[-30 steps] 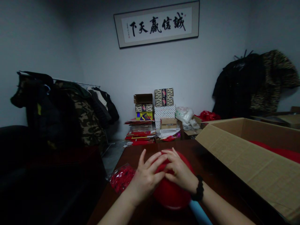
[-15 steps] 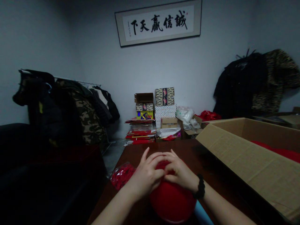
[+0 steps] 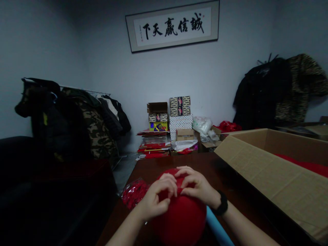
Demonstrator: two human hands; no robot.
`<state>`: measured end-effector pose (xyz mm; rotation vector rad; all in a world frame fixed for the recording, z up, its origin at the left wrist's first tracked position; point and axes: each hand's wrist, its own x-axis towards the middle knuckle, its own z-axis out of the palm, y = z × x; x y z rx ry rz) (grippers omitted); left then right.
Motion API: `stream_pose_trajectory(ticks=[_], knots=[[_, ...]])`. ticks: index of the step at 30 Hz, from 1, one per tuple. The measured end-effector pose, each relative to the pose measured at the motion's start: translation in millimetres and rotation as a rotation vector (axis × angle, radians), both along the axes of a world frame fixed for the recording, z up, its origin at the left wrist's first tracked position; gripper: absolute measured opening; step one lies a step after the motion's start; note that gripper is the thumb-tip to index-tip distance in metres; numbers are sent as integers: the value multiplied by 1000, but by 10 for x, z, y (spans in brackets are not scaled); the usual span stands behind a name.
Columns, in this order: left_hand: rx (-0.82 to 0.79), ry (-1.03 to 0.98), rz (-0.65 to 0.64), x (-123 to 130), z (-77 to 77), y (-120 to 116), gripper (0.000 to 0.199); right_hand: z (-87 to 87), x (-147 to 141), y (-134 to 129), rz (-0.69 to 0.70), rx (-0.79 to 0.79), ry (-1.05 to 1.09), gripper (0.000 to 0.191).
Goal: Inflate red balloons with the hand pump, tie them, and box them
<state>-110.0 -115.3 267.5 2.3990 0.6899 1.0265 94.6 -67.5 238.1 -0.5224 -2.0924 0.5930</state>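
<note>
A round red object (image 3: pixel 180 218) rests at the near part of the dark brown table (image 3: pixel 153 166). My left hand (image 3: pixel 157 198) touches its upper left side, with curled fingers and the thumb a little apart from them. On its upper right side, my right hand (image 3: pixel 196 184) has thumb and fingers pinched near a small raised bit at the top; what lies between them is too small to make out. A black band circles my right wrist. Beside the red object, a blue tube-like thing (image 3: pixel 217 227) lies partly under my right forearm.
Left of my hands lies a clear bag of red items (image 3: pixel 134 193). A large open cardboard box (image 3: pixel 271 177) holding red material fills the right side. Stacked boxes (image 3: pixel 180 124) stand beyond the table's far edge. Coats (image 3: pixel 94 126) hang at the left.
The red object has shifted left and shows more of its top. My hands have moved apart, the left one lower and to the left. More of the blue thing shows.
</note>
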Motion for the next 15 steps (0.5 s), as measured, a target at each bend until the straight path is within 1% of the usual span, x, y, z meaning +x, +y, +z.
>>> stream_pose_trajectory(ticks=[1, 3, 5, 7, 9, 11, 13, 15], knots=[[-20, -61, -8, -17, -26, 39, 8, -1, 5, -7, 2, -9, 18, 6], [-28, -159, 38, -45, -75, 110, 11, -3, 16, -26, 2, -22, 49, 7], [-8, -211, 129, -52, -107, 154, 11, -4, 19, -47, -9, -26, 72, 6], [43, -207, 233, -34, -107, 159, 8, -5, 12, -62, -25, -20, 85, 6], [138, -119, 334, 1, -72, 125, 5, -11, -2, -68, -40, -9, 89, 5], [262, 57, 414, 35, -9, 69, 8, -23, -14, -65, -46, 5, 85, 4], [370, 207, 456, 54, 65, 13, 11, -41, -17, -55, -56, 32, 72, 4], [450, 302, 488, 58, 130, -24, 15, -60, -12, -46, -77, 57, 66, 4]])
